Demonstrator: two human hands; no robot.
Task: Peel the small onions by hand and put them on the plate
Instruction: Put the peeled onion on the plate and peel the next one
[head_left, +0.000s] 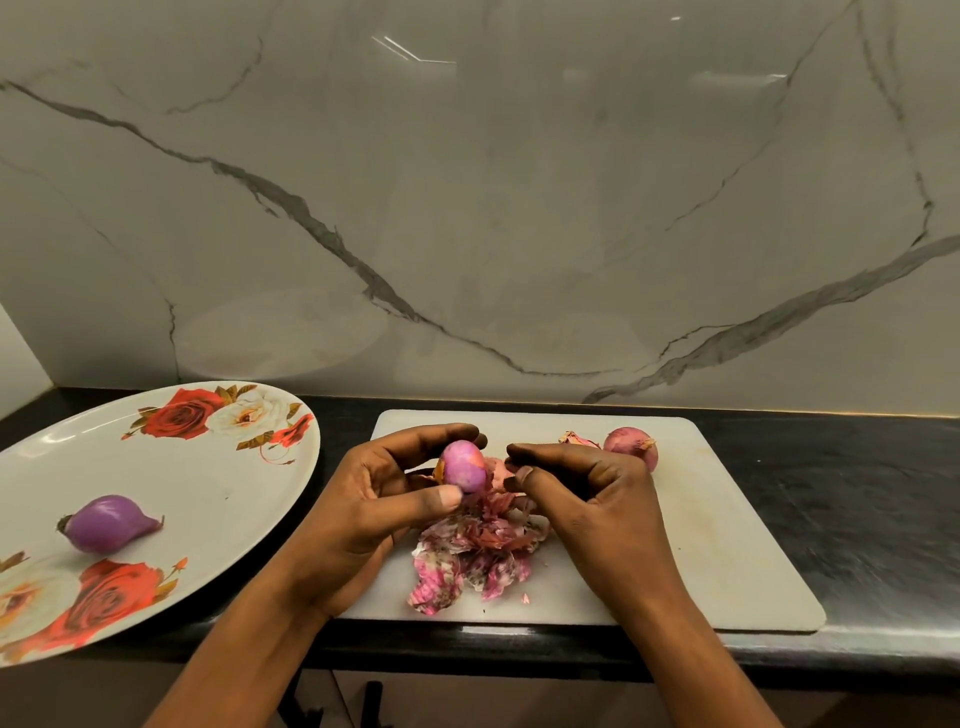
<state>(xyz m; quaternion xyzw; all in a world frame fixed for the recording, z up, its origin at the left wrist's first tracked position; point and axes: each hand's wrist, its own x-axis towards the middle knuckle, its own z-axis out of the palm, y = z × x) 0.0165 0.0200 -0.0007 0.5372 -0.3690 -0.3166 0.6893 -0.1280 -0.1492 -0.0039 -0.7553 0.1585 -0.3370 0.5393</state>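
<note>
Your left hand (363, 499) pinches a small pink onion (463, 466) between thumb and fingers above the white cutting board (727, 519). Your right hand (587, 499) curls just beside it, fingertips close to the onion. A pile of peels (467, 561) lies on the board below. An unpeeled onion (631, 447) sits farther back. On the floral plate (208, 467) at your left rests one peeled purple onion (106, 524).

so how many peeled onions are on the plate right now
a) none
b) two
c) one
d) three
c, a single peeled purple onion lies on the flowered plate; another is in the left hand and an unpeeled one sits on the cutting board.
</note>
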